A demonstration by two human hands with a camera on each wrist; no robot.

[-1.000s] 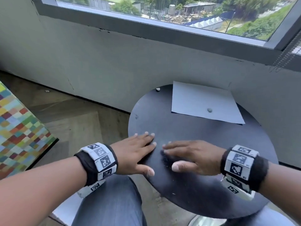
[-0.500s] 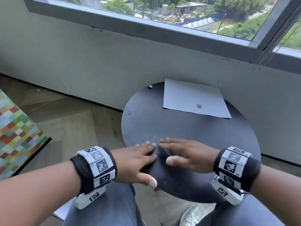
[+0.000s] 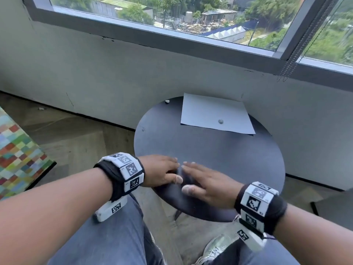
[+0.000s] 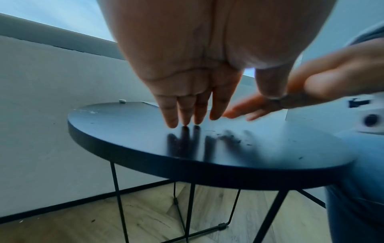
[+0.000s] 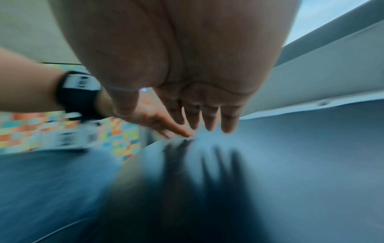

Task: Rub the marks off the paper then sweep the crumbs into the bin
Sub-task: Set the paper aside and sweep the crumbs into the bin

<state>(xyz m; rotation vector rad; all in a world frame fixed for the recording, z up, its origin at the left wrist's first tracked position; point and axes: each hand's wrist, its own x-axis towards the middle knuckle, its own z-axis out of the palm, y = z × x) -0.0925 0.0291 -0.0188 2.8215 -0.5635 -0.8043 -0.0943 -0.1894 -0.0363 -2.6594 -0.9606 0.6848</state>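
Observation:
A white sheet of paper [image 3: 215,113] lies at the far side of the round black table [image 3: 219,155], with a small grey eraser lump [image 3: 220,121] on it. A second small white lump [image 3: 167,101] sits at the table's far left rim. My left hand [image 3: 162,174] is flat at the table's near left edge, fingers straight, tips touching the top [image 4: 182,120]. My right hand [image 3: 202,181] lies flat beside it, fingers pointing left, nearly meeting the left fingertips. Dark crumbs [image 4: 230,137] are scattered on the table between the hands. No bin is in view.
A grey wall under a window stands right behind the table. Wooden floor [image 3: 76,142] lies to the left, with a multicoloured chequered block [image 3: 17,153] at the far left. My jeans-clad knees [image 3: 118,238] sit under the near table edge, which stands on thin black wire legs [image 4: 187,213].
Both hands have slid toward the table's near left edge, the right hand sweeping leftward against the left. The head view has pulled back and tilted.

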